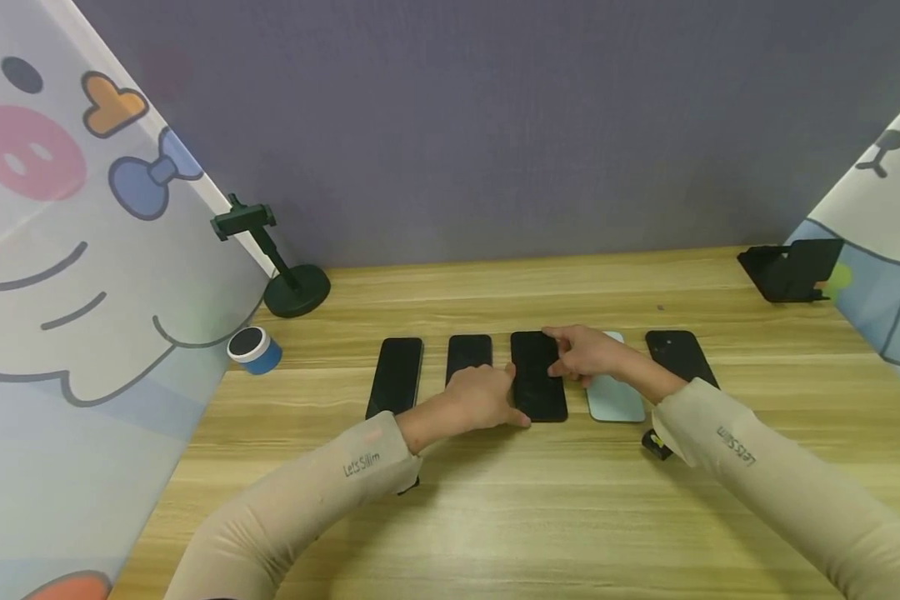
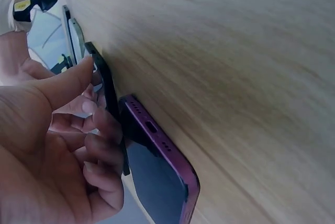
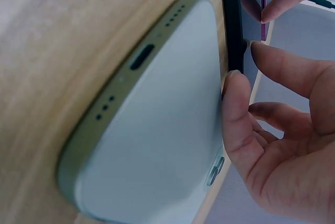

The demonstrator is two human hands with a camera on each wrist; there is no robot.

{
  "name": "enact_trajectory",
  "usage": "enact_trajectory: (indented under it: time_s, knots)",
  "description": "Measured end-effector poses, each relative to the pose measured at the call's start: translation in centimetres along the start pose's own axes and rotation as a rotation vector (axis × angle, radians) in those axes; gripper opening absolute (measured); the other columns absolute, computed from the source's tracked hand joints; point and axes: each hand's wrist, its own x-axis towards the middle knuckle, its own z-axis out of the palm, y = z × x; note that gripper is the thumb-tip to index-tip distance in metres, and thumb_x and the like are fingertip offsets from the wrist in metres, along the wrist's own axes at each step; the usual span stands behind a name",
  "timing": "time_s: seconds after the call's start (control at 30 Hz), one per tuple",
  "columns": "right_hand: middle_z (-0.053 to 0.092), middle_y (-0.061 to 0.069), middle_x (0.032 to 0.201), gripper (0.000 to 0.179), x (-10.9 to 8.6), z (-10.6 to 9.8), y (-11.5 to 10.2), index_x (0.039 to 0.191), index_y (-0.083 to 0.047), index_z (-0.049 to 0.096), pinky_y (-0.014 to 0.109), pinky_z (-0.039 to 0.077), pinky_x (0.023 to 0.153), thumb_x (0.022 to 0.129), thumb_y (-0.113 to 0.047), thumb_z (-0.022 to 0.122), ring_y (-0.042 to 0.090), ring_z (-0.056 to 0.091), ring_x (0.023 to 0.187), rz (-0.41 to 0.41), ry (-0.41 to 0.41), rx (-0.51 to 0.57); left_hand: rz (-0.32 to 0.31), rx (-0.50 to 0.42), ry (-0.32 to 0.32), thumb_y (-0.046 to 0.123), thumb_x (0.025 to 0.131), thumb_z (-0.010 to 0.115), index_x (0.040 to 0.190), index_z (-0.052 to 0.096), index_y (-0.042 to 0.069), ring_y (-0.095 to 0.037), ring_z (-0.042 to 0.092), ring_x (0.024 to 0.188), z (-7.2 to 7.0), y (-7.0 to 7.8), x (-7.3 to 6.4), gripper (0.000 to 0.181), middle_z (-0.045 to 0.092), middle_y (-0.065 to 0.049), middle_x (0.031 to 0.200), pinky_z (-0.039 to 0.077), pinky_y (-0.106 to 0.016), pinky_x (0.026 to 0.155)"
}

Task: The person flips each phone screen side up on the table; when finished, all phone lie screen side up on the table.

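Observation:
A black phone (image 1: 538,387) lies flat in the middle of a row of phones. My left hand (image 1: 482,398) holds it at the lower left, thumb by its bottom end and fingers curled along the side. On the opposite edge, the fingers of my right hand (image 1: 587,353) grip near the upper right. In the left wrist view, a purple-edged phone (image 2: 159,153) sits beside the left hand (image 2: 63,145). Close by the right hand (image 3: 293,145) is a pale green phone (image 3: 157,119), back up, its camera lenses at the far end.
Another dark phone (image 1: 396,375) is at the row's left, and a black phone (image 1: 678,354) with lenses showing at its right. A dark green phone stand (image 1: 294,287) and a blue-and-white tub (image 1: 257,350) stand at left. A black folding stand (image 1: 795,271) is back right.

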Motion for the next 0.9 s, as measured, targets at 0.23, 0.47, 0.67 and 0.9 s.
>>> enact_trajectory:
  time_s: [0.23,0.47,0.67,0.9]
  knots:
    - [0.048,0.003,0.077,0.081,0.01,-0.01,-0.21,0.16,-0.003,0.021,0.028,0.045,0.051,0.095,-0.01,0.068,0.014,0.047,0.058,0.002,0.003,-0.033,-0.022,0.057,0.013,0.063,0.084,0.07,0.158,0.032,0.012,-0.011,0.04,0.045,0.12,0.27,0.22,0.097,0.06,-0.001,0.057,0.033,-0.026,0.043]
    - [0.049,0.002,0.073,0.078,-0.04,-0.05,-0.26,0.159,-0.001,0.022,0.029,0.046,0.052,0.095,-0.01,0.067,0.014,0.047,0.057,-0.012,0.007,-0.048,-0.059,0.112,-0.001,0.065,0.084,0.069,0.161,0.025,0.016,-0.013,0.047,0.05,0.07,0.76,0.33,0.1,0.062,0.0,0.063,0.036,-0.027,0.044]
    - [0.048,0.002,0.072,0.078,-0.02,-0.1,-0.18,0.159,-0.001,0.021,0.029,0.046,0.052,0.096,-0.011,0.067,0.015,0.047,0.057,-0.024,0.0,-0.058,-0.066,0.128,0.001,0.065,0.084,0.069,0.161,0.025,0.017,-0.013,0.052,0.053,0.14,0.88,0.43,0.101,0.061,0.001,0.064,0.038,-0.028,0.045]
    - [0.048,0.002,0.073,0.08,-0.04,-0.12,-0.29,0.159,0.0,0.022,0.029,0.048,0.053,0.094,-0.011,0.069,0.015,0.048,0.059,-0.023,0.001,-0.058,-0.063,0.129,-0.006,0.065,0.084,0.069,0.161,0.024,0.016,-0.012,0.05,0.051,0.15,0.88,0.45,0.102,0.06,0.003,0.064,0.038,-0.027,0.045]
